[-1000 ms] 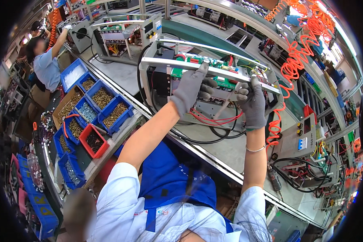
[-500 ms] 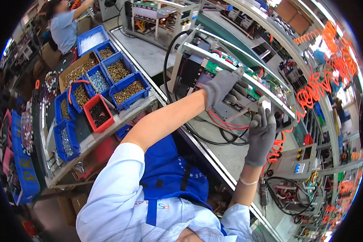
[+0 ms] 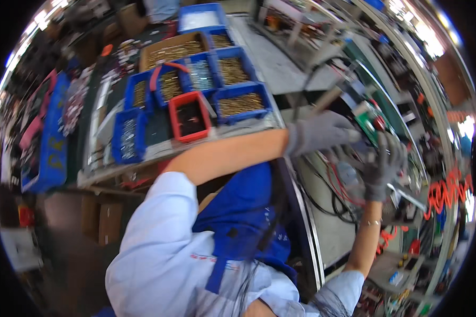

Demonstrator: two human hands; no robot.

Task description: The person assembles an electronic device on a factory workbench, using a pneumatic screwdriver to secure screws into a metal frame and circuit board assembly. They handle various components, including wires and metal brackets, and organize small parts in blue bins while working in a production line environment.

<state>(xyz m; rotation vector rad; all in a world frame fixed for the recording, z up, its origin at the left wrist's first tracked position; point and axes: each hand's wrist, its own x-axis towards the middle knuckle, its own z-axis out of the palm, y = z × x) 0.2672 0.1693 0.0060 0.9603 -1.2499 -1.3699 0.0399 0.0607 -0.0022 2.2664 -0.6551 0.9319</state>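
Observation:
My left hand [image 3: 322, 134], in a grey glove, reaches across the bench and closes over the near side of a metal electrical unit [image 3: 354, 111] that carries a green circuit board [image 3: 369, 120]. Just right of it, my gloved right hand [image 3: 383, 164] is pressed to the unit with its fingers pointing up and apart; blur hides whether it grips. Red and black wires [image 3: 336, 190] hang from the unit onto the grey bench top [image 3: 328, 232].
Left of my arm a shelf holds several blue bins of screws [image 3: 240, 103], a red bin [image 3: 190, 120] and a cardboard box of parts [image 3: 169, 50]. A blue crate [image 3: 47, 148] stands far left. Orange coiled hose [image 3: 449, 190] hangs at the right.
The view has swung left and down, so the parts bins now fill the upper middle. Both hands have stayed on the unit, and the picture has become blurred.

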